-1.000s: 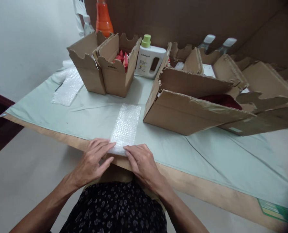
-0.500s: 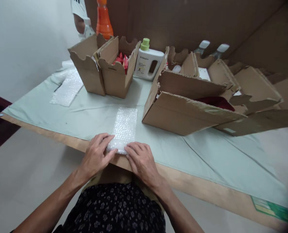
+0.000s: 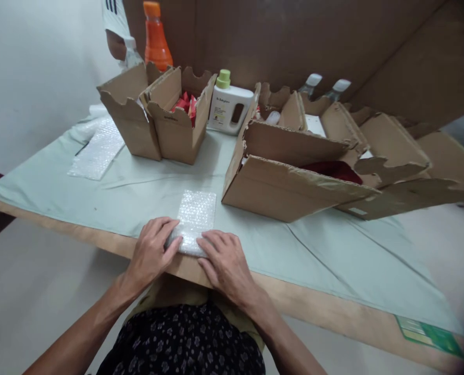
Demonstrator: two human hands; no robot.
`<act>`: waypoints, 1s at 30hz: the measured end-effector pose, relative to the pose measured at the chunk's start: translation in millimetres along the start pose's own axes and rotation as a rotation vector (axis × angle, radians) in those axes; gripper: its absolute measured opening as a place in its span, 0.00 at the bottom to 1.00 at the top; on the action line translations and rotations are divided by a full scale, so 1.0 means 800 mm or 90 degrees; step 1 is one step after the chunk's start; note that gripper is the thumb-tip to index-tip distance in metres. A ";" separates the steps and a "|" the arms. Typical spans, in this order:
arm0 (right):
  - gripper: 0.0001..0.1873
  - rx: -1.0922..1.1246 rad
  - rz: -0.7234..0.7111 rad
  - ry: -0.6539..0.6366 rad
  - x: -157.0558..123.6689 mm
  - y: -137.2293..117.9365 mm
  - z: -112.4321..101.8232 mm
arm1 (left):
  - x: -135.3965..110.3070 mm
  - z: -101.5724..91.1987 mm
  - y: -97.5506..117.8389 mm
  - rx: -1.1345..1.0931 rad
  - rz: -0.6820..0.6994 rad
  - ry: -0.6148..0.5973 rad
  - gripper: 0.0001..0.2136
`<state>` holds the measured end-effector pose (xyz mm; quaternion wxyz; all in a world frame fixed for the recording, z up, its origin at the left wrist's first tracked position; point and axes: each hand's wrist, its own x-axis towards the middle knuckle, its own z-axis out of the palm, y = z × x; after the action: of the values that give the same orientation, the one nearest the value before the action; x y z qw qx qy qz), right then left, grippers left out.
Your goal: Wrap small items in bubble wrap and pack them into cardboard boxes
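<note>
A short strip of clear bubble wrap (image 3: 197,211) lies flat on the cloth near the table's front edge, its near end folded over into a thicker band. My left hand (image 3: 152,249) grips the left side of that fold, with its thumb and fingers bent around the corner. On the right side, my right hand (image 3: 226,259) has its fingertips pressed on the fold and its thumb tucked low at the edge. Whether anything is wrapped inside the fold, I cannot tell.
More bubble wrap (image 3: 99,148) lies at the left. Two cut cardboard boxes (image 3: 179,135), a white jug (image 3: 229,109) and an orange bottle (image 3: 157,44) stand behind. Larger cardboard boxes (image 3: 286,185) fill the right. A green packet (image 3: 430,333) sits at the front right edge.
The bubble wrap's flat part has become shorter as the folded near end grew. Both hands stay at the fold. The view has shifted slightly.
</note>
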<state>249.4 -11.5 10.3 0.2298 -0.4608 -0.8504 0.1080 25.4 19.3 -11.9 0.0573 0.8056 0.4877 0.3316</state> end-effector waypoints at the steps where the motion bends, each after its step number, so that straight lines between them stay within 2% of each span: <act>1: 0.15 0.017 0.006 -0.009 0.003 0.002 0.000 | -0.004 -0.005 0.002 -0.018 0.016 0.002 0.15; 6: 0.14 0.161 0.066 -0.023 0.004 0.008 -0.009 | -0.016 -0.028 0.011 -0.102 0.061 -0.042 0.16; 9: 0.15 0.107 0.091 0.050 -0.001 0.008 -0.014 | -0.005 -0.017 0.006 -0.062 0.025 -0.048 0.14; 11: 0.17 0.051 0.074 0.088 -0.003 0.006 -0.013 | 0.005 -0.004 0.000 -0.016 0.001 -0.047 0.13; 15: 0.20 0.005 0.001 0.015 0.004 0.009 -0.002 | 0.013 0.004 -0.003 -0.021 -0.066 -0.021 0.14; 17: 0.17 0.033 0.023 0.009 0.011 0.015 0.005 | 0.007 -0.004 0.003 -0.090 -0.163 0.021 0.16; 20: 0.14 0.157 0.156 0.069 0.018 0.021 0.008 | -0.009 -0.020 0.019 -0.286 -0.384 0.072 0.22; 22: 0.14 0.258 0.238 0.080 0.015 0.017 0.002 | -0.017 -0.023 0.032 -0.479 -0.511 0.056 0.30; 24: 0.13 0.347 0.256 0.041 0.007 0.008 -0.008 | -0.018 -0.017 0.045 -0.660 -0.592 0.007 0.39; 26: 0.11 0.382 0.237 0.007 -0.004 0.001 -0.018 | -0.014 -0.007 0.055 -0.768 -0.627 -0.030 0.42; 28: 0.11 0.363 0.237 0.037 -0.018 0.001 -0.026 | -0.008 0.003 0.064 -0.815 -0.613 -0.025 0.42; 30: 0.22 0.383 0.273 0.095 -0.032 0.009 -0.029 | -0.005 0.010 0.072 -0.822 -0.555 -0.019 0.43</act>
<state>278.0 -29.5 20.7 0.3885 -0.5472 -0.6455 0.3646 72.1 -12.2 3.5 0.6470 0.3523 0.4698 0.4865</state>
